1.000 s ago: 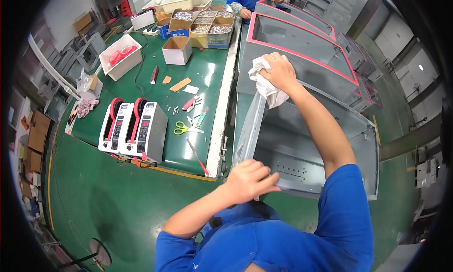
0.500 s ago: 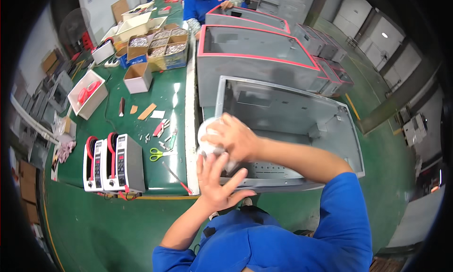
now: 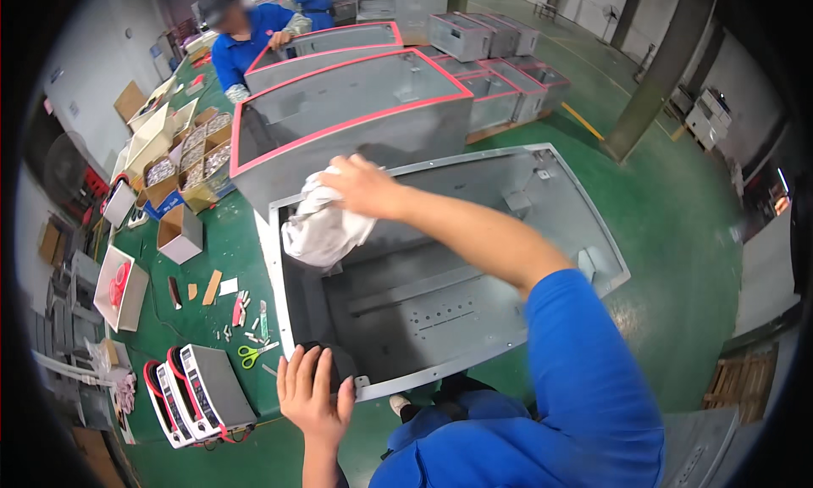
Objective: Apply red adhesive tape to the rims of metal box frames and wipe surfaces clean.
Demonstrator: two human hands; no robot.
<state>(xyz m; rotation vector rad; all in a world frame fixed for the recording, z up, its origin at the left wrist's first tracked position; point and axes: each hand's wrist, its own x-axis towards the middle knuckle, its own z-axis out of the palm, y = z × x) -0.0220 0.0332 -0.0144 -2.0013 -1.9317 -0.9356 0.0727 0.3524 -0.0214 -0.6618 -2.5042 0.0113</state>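
A grey metal cabinet shell point(image 3: 440, 310) lies open side up in front of me on the green floor. My right hand point(image 3: 364, 185) presses a crumpled white rag point(image 3: 322, 225) against the shell's far left inner corner. My left hand point(image 3: 313, 390) rests flat, fingers spread, on the shell's near left corner rim, beside a dark round spot there.
A green workbench point(image 3: 212, 318) on my left carries white tape dispensers point(image 3: 199, 395), scissors point(image 3: 251, 353), small parts and cardboard boxes point(image 3: 179, 234). More grey shells with pink edge strips point(image 3: 356, 107) stand beyond. A person in blue point(image 3: 246, 43) works at the far end.
My right hand has carried the rag from the near left corner up to the far left corner of the shell. My left hand has come off the rag and settled on the near rim.
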